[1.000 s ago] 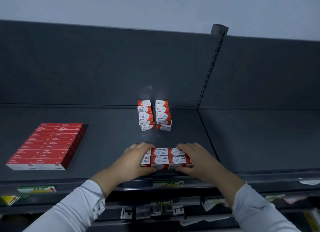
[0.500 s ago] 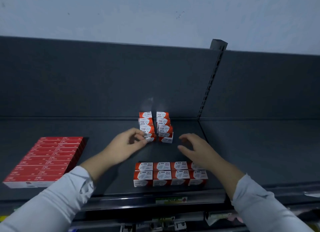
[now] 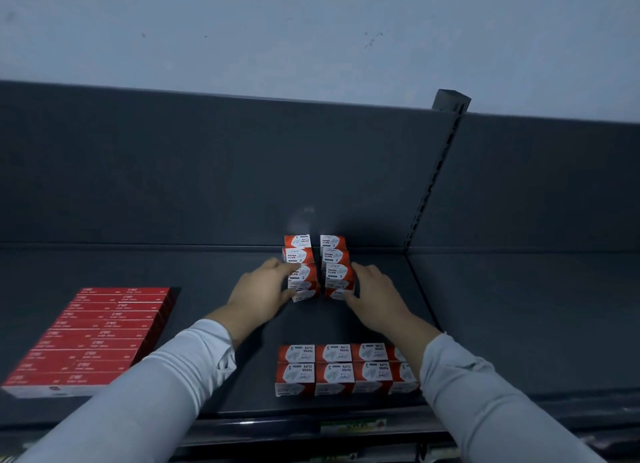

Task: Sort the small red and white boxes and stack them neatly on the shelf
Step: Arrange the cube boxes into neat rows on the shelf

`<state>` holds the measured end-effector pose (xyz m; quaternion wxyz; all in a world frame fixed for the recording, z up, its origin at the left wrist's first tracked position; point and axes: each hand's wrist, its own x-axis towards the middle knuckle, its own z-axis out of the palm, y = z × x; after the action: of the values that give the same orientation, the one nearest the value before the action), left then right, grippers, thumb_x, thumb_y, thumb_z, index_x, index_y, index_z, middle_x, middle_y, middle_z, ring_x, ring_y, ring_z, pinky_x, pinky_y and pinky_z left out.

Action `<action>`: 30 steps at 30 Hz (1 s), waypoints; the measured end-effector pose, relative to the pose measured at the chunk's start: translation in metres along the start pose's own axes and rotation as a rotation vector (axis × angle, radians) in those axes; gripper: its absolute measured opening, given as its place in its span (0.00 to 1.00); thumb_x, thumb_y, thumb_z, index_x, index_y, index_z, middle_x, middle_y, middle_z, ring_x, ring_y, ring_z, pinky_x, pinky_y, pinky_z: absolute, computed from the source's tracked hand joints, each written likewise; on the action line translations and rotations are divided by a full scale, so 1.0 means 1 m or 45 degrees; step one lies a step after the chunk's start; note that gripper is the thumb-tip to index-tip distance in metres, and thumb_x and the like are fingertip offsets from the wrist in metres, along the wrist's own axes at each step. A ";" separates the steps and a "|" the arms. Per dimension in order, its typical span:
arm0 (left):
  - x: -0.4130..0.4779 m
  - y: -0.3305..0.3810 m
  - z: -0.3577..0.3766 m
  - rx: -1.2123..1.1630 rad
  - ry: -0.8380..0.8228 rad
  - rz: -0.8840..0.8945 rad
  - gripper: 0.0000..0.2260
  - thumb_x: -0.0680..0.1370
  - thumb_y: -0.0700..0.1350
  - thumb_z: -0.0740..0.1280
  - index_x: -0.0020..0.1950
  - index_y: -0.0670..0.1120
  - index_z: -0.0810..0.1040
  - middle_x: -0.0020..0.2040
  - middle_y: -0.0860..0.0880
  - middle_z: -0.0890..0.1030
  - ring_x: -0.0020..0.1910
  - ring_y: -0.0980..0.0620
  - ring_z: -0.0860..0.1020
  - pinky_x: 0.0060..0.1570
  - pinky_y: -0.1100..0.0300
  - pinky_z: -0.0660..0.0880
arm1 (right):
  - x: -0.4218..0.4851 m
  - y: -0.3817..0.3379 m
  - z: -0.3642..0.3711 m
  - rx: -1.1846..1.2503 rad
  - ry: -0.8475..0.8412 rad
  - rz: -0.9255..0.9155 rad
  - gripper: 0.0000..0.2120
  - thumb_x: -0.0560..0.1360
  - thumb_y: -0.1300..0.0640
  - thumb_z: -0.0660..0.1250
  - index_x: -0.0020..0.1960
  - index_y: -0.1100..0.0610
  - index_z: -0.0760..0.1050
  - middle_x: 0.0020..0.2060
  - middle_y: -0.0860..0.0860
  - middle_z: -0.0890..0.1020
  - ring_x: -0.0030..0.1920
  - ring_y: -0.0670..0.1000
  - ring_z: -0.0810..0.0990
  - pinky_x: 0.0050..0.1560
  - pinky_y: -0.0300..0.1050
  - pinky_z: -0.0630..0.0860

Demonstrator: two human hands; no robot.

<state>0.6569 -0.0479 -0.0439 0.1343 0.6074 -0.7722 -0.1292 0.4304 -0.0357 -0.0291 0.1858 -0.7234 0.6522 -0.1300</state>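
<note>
Two short rows of small red and white paper-clip boxes run back to the shelf's rear wall: a left row (image 3: 300, 267) and a right row (image 3: 335, 263). My left hand (image 3: 261, 288) grips the near end of the left row, fingers along its outer side and thumb at the front box. On the other side, my right hand (image 3: 375, 289) grips the near end of the right row the same way. A tidy block of the same boxes (image 3: 337, 369), two layers high, sits near the shelf's front edge between my forearms.
A flat block of long red boxes (image 3: 93, 338) lies on the dark shelf (image 3: 214, 376) at the left. A slotted upright (image 3: 433, 182) divides this bay from the one on the right. Price labels hang under the front lip (image 3: 349, 426).
Both hands left the front block and reached back to the two rear rows, closing in on them from either side. The view tilted upward.
</note>
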 end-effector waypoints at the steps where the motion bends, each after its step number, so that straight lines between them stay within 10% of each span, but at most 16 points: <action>1: 0.000 0.000 0.001 -0.037 0.024 0.008 0.24 0.78 0.50 0.68 0.73 0.56 0.67 0.64 0.51 0.72 0.60 0.48 0.76 0.60 0.53 0.74 | 0.001 -0.001 0.001 0.017 0.011 0.011 0.23 0.76 0.49 0.68 0.69 0.50 0.67 0.62 0.52 0.73 0.62 0.55 0.72 0.62 0.55 0.73; 8: -0.001 0.009 0.000 -0.399 0.090 0.004 0.23 0.71 0.52 0.75 0.63 0.49 0.74 0.59 0.52 0.76 0.57 0.52 0.76 0.58 0.57 0.74 | -0.003 -0.006 -0.003 0.039 0.026 0.050 0.17 0.76 0.45 0.68 0.58 0.51 0.67 0.55 0.47 0.76 0.57 0.51 0.72 0.59 0.53 0.71; 13: -0.005 0.008 -0.005 -0.686 0.074 -0.047 0.20 0.74 0.43 0.73 0.65 0.49 0.75 0.59 0.49 0.75 0.54 0.54 0.76 0.56 0.72 0.71 | -0.015 -0.005 -0.019 0.349 -0.080 -0.047 0.16 0.77 0.52 0.69 0.58 0.48 0.63 0.49 0.40 0.74 0.46 0.40 0.74 0.43 0.32 0.70; 19: -0.018 0.026 -0.026 -1.417 -0.179 -0.029 0.19 0.74 0.28 0.68 0.62 0.42 0.72 0.57 0.44 0.81 0.46 0.50 0.83 0.40 0.62 0.78 | -0.026 0.000 -0.030 0.987 -0.086 -0.043 0.18 0.74 0.63 0.72 0.53 0.49 0.66 0.56 0.46 0.80 0.49 0.49 0.85 0.56 0.52 0.81; 30: -0.033 0.049 -0.038 -1.810 -0.154 -0.093 0.13 0.80 0.35 0.63 0.65 0.39 0.73 0.59 0.38 0.81 0.59 0.42 0.80 0.59 0.52 0.78 | -0.046 -0.004 -0.046 1.415 0.037 -0.077 0.08 0.78 0.65 0.66 0.56 0.61 0.69 0.53 0.56 0.82 0.54 0.56 0.83 0.52 0.50 0.82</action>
<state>0.6335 -0.0058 0.0074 0.4503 0.3901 -0.4864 -0.6391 0.4090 0.0055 0.0164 0.5267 -0.5330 0.4670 -0.4695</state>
